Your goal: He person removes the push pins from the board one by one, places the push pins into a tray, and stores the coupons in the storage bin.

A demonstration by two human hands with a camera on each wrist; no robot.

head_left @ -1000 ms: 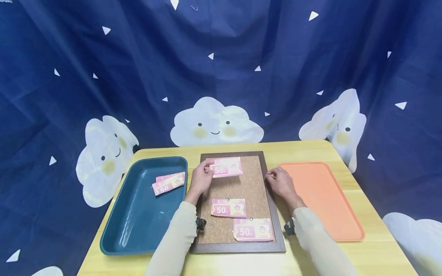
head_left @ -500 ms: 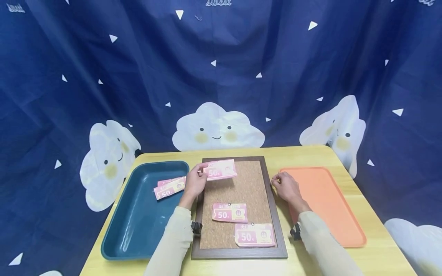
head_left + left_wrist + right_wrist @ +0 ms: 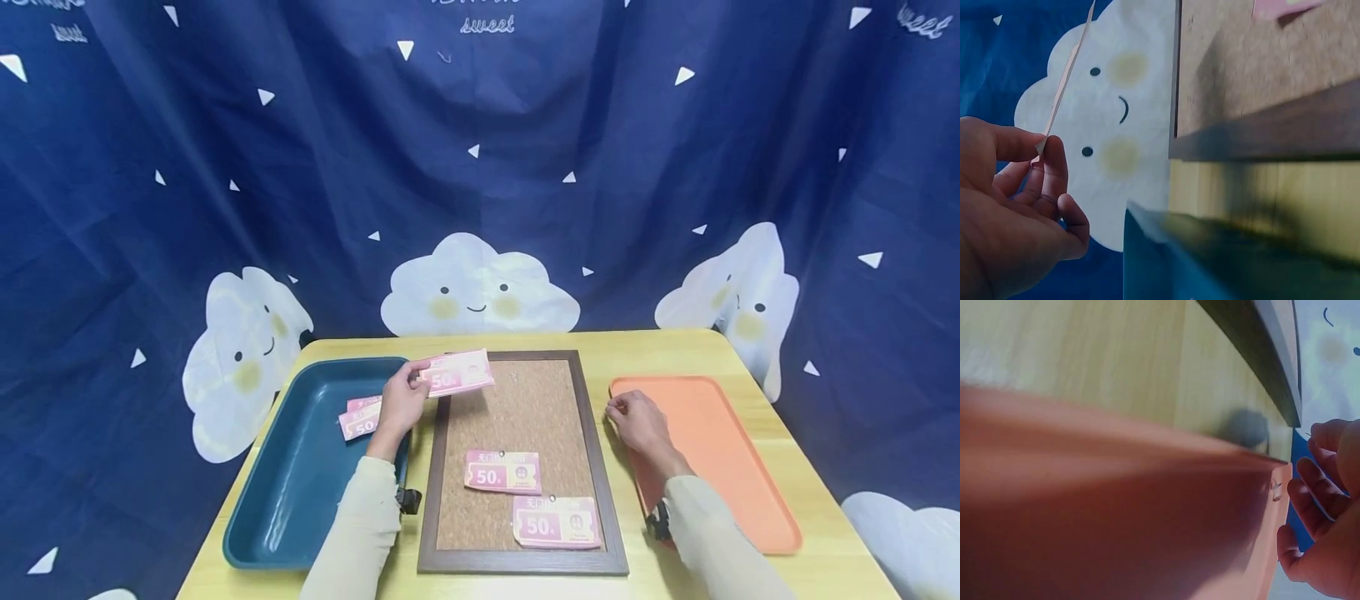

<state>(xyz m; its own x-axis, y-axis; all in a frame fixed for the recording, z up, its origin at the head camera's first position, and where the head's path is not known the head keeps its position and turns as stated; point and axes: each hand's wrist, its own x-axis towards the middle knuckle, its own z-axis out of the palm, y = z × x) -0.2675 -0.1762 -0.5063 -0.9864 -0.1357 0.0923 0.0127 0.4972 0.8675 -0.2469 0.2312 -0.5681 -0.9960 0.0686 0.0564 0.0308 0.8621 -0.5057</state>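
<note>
My left hand (image 3: 402, 400) pinches a pink paper coupon (image 3: 459, 372) by its left end. The coupon is held up over the top left corner of the framed cork board (image 3: 525, 417); in the left wrist view this coupon (image 3: 1067, 78) shows edge-on between thumb and fingers. My right hand (image 3: 639, 418) is over the near-left corner region of the orange tray (image 3: 712, 450). Its thumb and forefinger pinch a thumbtack (image 3: 1308, 433), of which only a thin point shows. Two more coupons, an upper one (image 3: 501, 473) and a lower one (image 3: 557, 523), are fixed to the board with tacks.
A deep teal tray (image 3: 300, 500) stands left of the board with a few coupons (image 3: 362, 418) inside, partly hidden by my left hand. Small tacks (image 3: 1276, 490) lie in the orange tray. A dark blue curtain (image 3: 480, 125) hangs behind the wooden table (image 3: 637, 358).
My left hand has carried the coupon leftward from the board toward the teal tray. The right hand has moved right, from the board's edge to the orange tray. The view has tilted up slightly.
</note>
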